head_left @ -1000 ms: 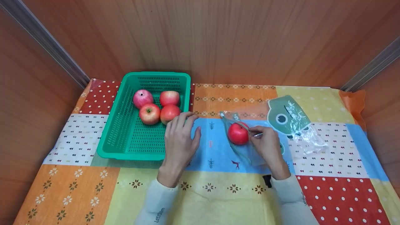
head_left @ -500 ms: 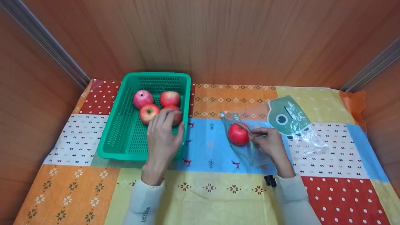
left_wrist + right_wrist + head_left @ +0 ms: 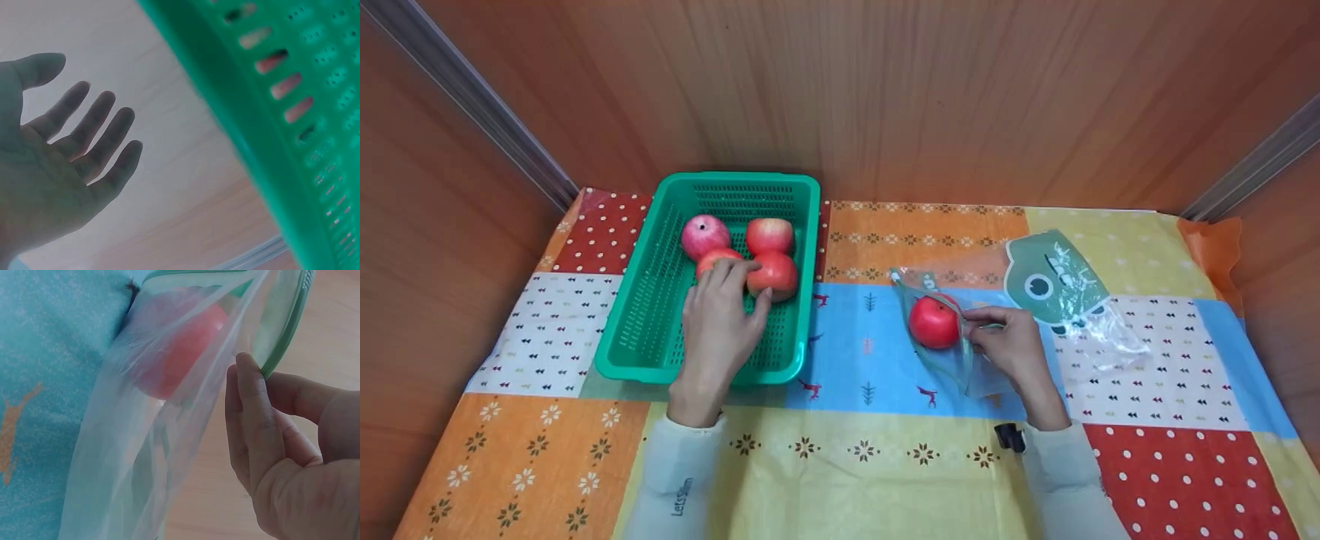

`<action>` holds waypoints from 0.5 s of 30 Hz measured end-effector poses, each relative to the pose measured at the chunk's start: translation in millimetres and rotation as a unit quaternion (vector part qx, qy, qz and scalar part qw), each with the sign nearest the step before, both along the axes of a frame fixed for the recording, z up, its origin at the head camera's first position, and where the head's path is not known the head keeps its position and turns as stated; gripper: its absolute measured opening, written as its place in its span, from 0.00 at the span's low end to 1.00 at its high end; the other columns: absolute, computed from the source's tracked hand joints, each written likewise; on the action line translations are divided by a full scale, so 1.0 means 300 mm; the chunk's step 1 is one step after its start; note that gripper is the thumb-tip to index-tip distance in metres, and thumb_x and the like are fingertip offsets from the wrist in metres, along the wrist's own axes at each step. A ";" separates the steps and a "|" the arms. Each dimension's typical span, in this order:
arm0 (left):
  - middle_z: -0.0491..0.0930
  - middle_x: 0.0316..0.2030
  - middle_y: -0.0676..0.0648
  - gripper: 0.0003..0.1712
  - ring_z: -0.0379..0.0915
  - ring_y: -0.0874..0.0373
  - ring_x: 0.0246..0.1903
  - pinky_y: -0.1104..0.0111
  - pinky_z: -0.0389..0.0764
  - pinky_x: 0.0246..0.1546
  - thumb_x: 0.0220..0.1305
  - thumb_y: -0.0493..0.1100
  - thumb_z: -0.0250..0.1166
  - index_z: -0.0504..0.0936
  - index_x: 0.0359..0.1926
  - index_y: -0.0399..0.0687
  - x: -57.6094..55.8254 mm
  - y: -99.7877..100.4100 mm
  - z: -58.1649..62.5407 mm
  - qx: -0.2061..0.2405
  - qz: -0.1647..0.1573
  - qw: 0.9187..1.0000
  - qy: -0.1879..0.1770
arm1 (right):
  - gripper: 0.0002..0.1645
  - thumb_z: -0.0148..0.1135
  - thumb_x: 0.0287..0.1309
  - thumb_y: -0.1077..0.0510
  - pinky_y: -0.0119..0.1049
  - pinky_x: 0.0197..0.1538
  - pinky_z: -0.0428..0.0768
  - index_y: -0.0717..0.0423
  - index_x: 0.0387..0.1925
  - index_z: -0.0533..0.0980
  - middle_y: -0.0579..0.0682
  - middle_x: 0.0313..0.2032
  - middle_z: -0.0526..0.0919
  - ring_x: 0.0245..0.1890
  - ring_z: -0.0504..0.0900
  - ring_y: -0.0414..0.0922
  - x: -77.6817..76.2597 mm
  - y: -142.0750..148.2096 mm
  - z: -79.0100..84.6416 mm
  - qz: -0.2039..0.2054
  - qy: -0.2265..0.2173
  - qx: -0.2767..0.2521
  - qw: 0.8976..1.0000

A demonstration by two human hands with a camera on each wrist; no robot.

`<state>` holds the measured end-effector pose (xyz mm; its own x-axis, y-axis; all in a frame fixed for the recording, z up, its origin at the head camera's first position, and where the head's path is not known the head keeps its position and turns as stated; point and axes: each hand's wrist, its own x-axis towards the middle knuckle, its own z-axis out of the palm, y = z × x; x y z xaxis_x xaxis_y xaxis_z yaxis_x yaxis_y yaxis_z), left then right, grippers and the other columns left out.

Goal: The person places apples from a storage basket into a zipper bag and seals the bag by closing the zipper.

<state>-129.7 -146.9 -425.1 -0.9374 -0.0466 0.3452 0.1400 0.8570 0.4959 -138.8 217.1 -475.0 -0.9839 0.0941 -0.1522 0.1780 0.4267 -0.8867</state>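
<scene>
Subject item: one clear bag (image 3: 1046, 285), green-edged at the mouth and printed with a green face, lying on the right half of the patchwork cloth (image 3: 855, 480). Its long axis runs roughly left to right; the mouth points left and slightly near, the printed end right and far. One red apple (image 3: 934, 322) sits just within the mouth, stem hollow uppermost and turned somewhat far. Its bulk appears to help prop the film apart.

Right hand (image 3: 1011, 341), just right of that apple: thumb and fingers pinch the right-hand lip of the mouth, as the right wrist view confirms. The grip is judged to steady the bag and hold its opening wide.

Left hand (image 3: 716, 322), above the green basket (image 3: 637, 373) on the left: fingers lightly bent and apart, thumb spread away, nothing gripped. Fingertips lie over the near left apple (image 3: 715, 264), thumb beside the near right apple (image 3: 775, 277); contact cannot be determined.

Behind these sit the far left apple (image 3: 705, 238) and far right apple (image 3: 769, 237). The basket's long axis runs near to far; its walls presumably stop the fruit rolling. A wooden panel (image 3: 885, 97) stands beyond the cloth's far edge
</scene>
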 end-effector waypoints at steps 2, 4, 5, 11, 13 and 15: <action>0.80 0.59 0.35 0.27 0.75 0.39 0.60 0.44 0.78 0.55 0.65 0.43 0.76 0.81 0.62 0.37 -0.008 -0.016 -0.005 -0.004 -0.001 1.000 -0.018 | 0.16 0.64 0.63 0.70 0.27 0.31 0.81 0.69 0.51 0.86 0.59 0.38 0.88 0.24 0.83 0.38 0.002 -0.001 -0.001 0.000 0.002 0.004 1.000; 0.79 0.60 0.35 0.29 0.73 0.39 0.61 0.43 0.78 0.56 0.65 0.43 0.76 0.80 0.64 0.37 -0.014 -0.030 -0.007 -0.013 -0.004 0.999 -0.036 | 0.16 0.64 0.63 0.70 0.27 0.31 0.82 0.68 0.51 0.86 0.60 0.39 0.88 0.24 0.83 0.38 0.003 0.000 -0.003 0.001 0.005 0.010 1.000; 0.78 0.61 0.35 0.30 0.73 0.38 0.62 0.43 0.78 0.56 0.65 0.43 0.76 0.80 0.64 0.37 -0.017 -0.037 -0.007 -0.018 -0.006 0.999 -0.043 | 0.16 0.64 0.64 0.70 0.27 0.31 0.82 0.69 0.52 0.86 0.60 0.39 0.88 0.25 0.84 0.38 0.004 0.001 -0.003 0.002 0.007 0.012 1.000; 0.77 0.62 0.34 0.33 0.71 0.37 0.62 0.40 0.76 0.57 0.65 0.42 0.76 0.77 0.67 0.37 -0.036 -0.065 -0.001 -0.052 -0.023 0.995 -0.086 | 0.16 0.64 0.65 0.69 0.26 0.33 0.82 0.68 0.52 0.86 0.63 0.42 0.89 0.27 0.86 0.40 0.011 0.007 -0.002 0.008 0.014 0.023 1.000; 0.76 0.63 0.34 0.35 0.71 0.36 0.63 0.39 0.76 0.58 0.64 0.42 0.77 0.76 0.68 0.37 -0.044 -0.070 0.004 -0.064 -0.029 0.993 -0.098 | 0.16 0.64 0.65 0.70 0.26 0.33 0.83 0.68 0.52 0.86 0.64 0.42 0.88 0.28 0.86 0.41 0.012 0.009 -0.002 0.011 0.017 0.027 0.999; 0.76 0.63 0.33 0.36 0.71 0.35 0.63 0.38 0.75 0.59 0.64 0.42 0.77 0.75 0.69 0.37 -0.053 -0.075 0.009 -0.077 -0.037 0.990 -0.110 | 0.15 0.64 0.65 0.70 0.25 0.34 0.83 0.68 0.52 0.86 0.64 0.42 0.88 0.29 0.87 0.42 0.014 0.010 -0.001 0.014 0.019 0.030 0.999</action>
<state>-145.6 -169.4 -422.5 -0.9897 0.0618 0.1295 0.1076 0.9164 0.3856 -134.7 220.0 -475.3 -0.9911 0.0752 -0.1100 0.1327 0.4833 -0.8653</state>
